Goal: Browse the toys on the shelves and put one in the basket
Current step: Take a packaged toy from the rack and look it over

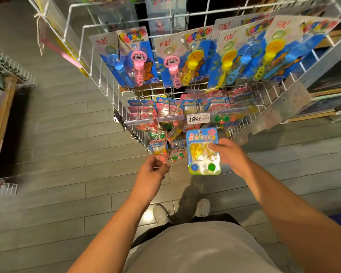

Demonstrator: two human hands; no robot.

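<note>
My right hand (229, 154) holds a blister-packed toy (203, 151) by its right edge: a blue and green card with yellow pieces, a blue disc and a green disc under clear plastic. The pack is off the rack, just below the price tag (197, 118) reading 19.90. My left hand (156, 167) hovers beside it with fingers loosely curled and nothing in them, close to the lowest hanging packs (165, 148). No basket is in view.
A white wire display rack (185, 16) fills the upper middle, hung with bubble-wand cards (130, 58) and rows of small blister packs (146, 109). Wooden shelving stands at the left (0, 119) and right (323, 91). Grey plank floor lies below, with my white shoes (161, 213).
</note>
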